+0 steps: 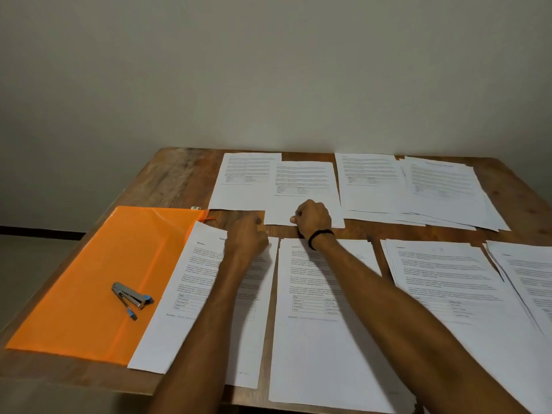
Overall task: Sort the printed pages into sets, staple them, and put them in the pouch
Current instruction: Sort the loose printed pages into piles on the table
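Observation:
Printed pages lie in several stacks on a wooden table (176, 177). My right hand (313, 218), with a black band on the wrist, pinches the near edge of the far middle stack (304, 180). My left hand (248, 236) has its fingers curled at the top edge of the near left stack (194, 309); whether it holds the paper is hidden. An orange pouch (98, 264) lies flat at the left, under the edge of that stack. A silver and blue stapler (131, 297) rests on the pouch.
More stacks lie around: far left (239, 189), far right (373, 186), fanned pile at the back right (448, 192), near middle (313, 354), near right (454, 294) and right edge (531, 279). A wall stands behind the table.

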The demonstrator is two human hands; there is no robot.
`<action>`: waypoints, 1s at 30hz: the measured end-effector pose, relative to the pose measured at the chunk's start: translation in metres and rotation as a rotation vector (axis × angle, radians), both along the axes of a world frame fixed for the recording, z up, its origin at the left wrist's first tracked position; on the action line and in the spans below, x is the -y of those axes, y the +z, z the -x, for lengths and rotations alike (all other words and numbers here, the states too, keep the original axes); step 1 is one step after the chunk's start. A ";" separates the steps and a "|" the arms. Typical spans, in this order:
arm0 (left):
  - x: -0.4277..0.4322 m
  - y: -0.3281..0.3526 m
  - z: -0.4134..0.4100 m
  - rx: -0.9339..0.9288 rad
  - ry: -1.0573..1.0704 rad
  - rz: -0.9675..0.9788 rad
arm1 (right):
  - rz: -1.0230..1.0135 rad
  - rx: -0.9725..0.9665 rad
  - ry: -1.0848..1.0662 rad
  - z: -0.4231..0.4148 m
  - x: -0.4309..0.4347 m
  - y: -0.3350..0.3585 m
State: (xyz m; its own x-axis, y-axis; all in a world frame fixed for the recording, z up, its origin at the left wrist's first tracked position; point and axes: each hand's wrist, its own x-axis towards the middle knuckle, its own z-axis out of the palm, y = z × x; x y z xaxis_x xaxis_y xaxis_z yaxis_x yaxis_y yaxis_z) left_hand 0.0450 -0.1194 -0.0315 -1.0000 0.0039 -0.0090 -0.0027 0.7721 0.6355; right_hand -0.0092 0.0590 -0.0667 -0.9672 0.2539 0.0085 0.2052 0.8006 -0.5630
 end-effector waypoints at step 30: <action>0.015 -0.003 -0.005 -0.070 0.109 -0.138 | -0.603 -0.190 0.505 0.002 0.026 -0.005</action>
State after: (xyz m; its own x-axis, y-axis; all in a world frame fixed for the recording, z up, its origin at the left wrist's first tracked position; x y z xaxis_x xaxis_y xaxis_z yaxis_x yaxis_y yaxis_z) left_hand 0.0504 -0.1346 -0.0342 -0.9927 -0.1076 0.0541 -0.0331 0.6753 0.7368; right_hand -0.0108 0.0333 -0.0721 -0.9322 -0.3136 0.1806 -0.3178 0.9481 0.0061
